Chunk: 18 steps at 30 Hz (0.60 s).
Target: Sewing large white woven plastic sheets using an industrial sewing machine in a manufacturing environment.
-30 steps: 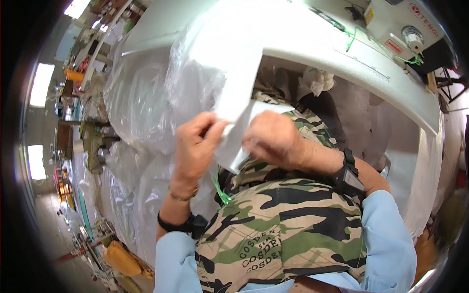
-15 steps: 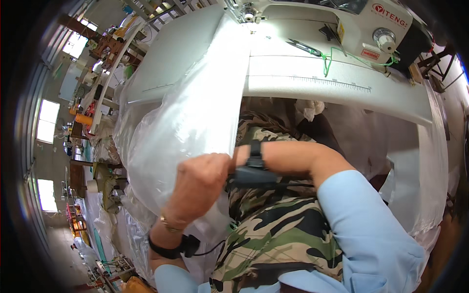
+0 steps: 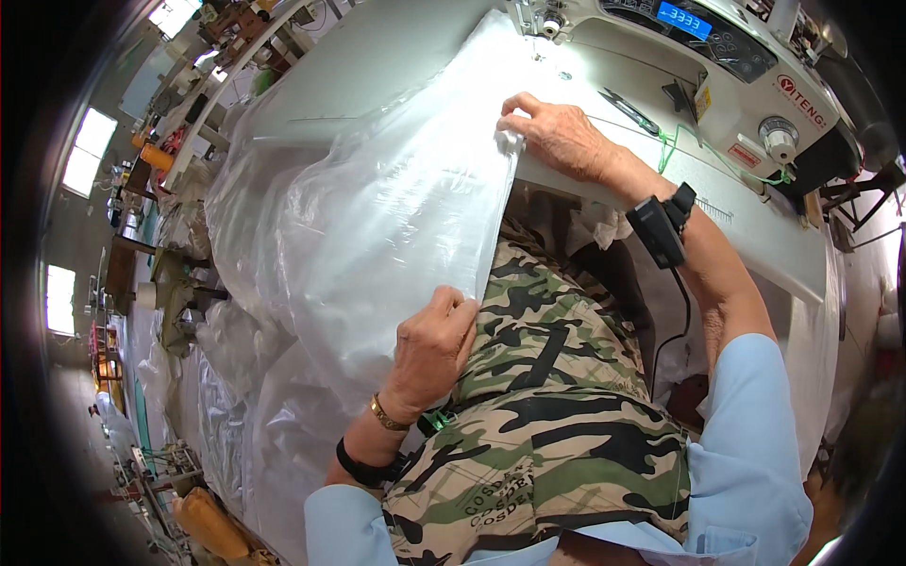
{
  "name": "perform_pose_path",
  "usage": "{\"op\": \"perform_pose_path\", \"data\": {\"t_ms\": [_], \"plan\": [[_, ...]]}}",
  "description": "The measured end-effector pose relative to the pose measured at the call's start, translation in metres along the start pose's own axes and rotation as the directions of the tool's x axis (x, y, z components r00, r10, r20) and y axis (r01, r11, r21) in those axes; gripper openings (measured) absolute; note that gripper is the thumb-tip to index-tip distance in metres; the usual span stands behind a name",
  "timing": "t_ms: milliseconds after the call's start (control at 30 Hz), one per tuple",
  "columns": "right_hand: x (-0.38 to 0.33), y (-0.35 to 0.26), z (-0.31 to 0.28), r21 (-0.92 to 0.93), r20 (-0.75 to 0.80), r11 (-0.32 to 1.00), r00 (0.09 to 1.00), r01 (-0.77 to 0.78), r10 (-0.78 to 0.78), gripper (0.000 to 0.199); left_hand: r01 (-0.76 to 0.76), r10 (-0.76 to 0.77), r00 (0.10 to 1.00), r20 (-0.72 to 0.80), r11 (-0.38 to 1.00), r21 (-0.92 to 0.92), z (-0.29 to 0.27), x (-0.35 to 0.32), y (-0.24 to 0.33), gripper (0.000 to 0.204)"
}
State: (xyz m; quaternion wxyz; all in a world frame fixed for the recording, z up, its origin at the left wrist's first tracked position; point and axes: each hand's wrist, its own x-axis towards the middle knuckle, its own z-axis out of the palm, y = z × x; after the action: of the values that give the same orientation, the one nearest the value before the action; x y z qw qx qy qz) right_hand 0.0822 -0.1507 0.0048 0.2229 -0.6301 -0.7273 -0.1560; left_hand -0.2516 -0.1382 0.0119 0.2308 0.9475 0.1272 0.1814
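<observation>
A large sheet of clear plastic film (image 3: 377, 208) hangs from the white sewing table (image 3: 377, 57) down over my lap. My right hand (image 3: 557, 137) pinches its upper edge on the table, just in front of the white sewing machine (image 3: 717, 66). My left hand (image 3: 429, 349) grips the same edge lower down, beside my camouflage-patterned apron (image 3: 557, 424). The edge runs taut between the two hands. A black strap device sits on each wrist.
Small scissors (image 3: 628, 111) and a loose green thread (image 3: 675, 146) lie on the machine bed to the right of my right hand. More clear plastic is heaped on the floor (image 3: 226, 406) at my left. Other work tables stand far left.
My right hand has gone from my lap up to the table, carrying the plastic edge with it. My left hand has slid down the edge, and the film is now stretched out.
</observation>
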Motion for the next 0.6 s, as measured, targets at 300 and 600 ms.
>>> {"op": "perform_pose_path", "data": {"t_ms": [300,600], "plan": [[0.011,0.029,0.015,0.054,0.128,0.996,0.990,-0.071,0.063,0.010,0.104,-0.125,0.984,-0.126,0.982,-0.159,0.004,-0.010,0.003,0.036],[0.011,0.027,0.020,-0.061,-0.076,0.957,0.957,-0.284,0.279,0.021,0.094,-0.100,0.995,-0.006,0.955,-0.280,0.021,0.012,-0.019,0.031]]}}
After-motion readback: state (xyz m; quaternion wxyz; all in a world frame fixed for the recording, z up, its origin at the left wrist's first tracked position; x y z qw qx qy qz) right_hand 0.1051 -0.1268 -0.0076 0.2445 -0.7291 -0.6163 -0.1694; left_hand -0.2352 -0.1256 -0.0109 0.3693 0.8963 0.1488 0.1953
